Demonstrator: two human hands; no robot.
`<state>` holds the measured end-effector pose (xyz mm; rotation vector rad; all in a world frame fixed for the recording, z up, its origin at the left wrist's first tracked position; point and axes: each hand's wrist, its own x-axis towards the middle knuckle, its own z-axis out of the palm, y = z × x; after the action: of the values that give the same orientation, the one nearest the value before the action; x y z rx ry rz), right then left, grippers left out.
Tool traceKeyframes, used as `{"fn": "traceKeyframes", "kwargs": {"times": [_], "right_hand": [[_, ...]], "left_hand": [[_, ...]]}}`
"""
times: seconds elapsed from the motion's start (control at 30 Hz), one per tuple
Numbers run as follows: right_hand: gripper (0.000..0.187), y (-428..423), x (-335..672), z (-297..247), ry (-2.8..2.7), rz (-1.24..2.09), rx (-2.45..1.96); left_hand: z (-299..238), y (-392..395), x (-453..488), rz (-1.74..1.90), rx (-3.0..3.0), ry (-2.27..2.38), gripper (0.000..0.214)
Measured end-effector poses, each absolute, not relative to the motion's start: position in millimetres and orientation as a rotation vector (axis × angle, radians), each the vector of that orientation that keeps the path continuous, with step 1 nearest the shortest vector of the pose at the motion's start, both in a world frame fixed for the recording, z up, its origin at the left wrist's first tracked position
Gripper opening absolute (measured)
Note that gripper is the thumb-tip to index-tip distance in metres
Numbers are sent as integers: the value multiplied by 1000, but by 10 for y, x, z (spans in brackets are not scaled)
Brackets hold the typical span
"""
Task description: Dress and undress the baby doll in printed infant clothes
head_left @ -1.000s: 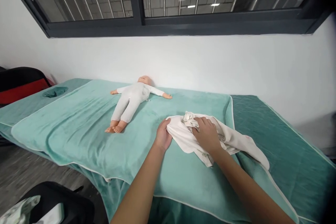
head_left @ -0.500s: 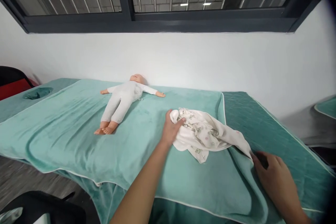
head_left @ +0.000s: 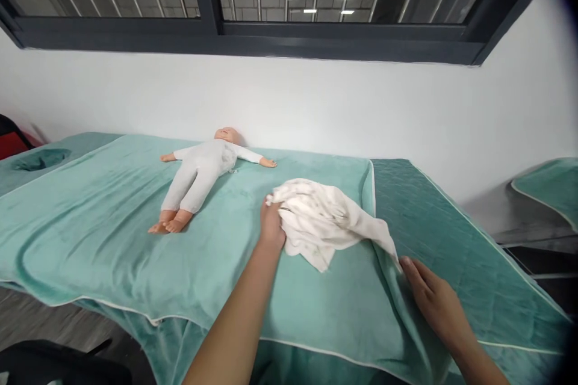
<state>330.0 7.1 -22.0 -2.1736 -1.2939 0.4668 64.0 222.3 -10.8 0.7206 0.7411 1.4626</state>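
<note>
A crumpled white cloth lies on a light teal blanket spread over a bed. My left hand grips the cloth's left edge, fingers tucked under the fabric. My right hand lies with fingers stretched out on a raised fold of the blanket, just beside the cloth's trailing right corner. A baby doll in a white suit lies on its back farther left, arms spread, apart from both hands.
The bed's darker teal cover shows to the right of the blanket. A white wall and a dark-framed window stand behind. Another teal-covered bed corner sits at far right. A face hole is at far left.
My right hand left the cloth and went down right onto the blanket fold. My left hand shifted its hold on the cloth's left edge, and the cloth now bunches higher.
</note>
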Motion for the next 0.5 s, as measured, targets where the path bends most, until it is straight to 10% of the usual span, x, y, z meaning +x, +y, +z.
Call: {"fn": "traceKeyframes", "kwargs": {"times": [0.5], "right_hand": [[52,-6,3281,-121,-1243,394,-2200]], "left_hand": [[-44,2287,503,1365,256,486,32]]}}
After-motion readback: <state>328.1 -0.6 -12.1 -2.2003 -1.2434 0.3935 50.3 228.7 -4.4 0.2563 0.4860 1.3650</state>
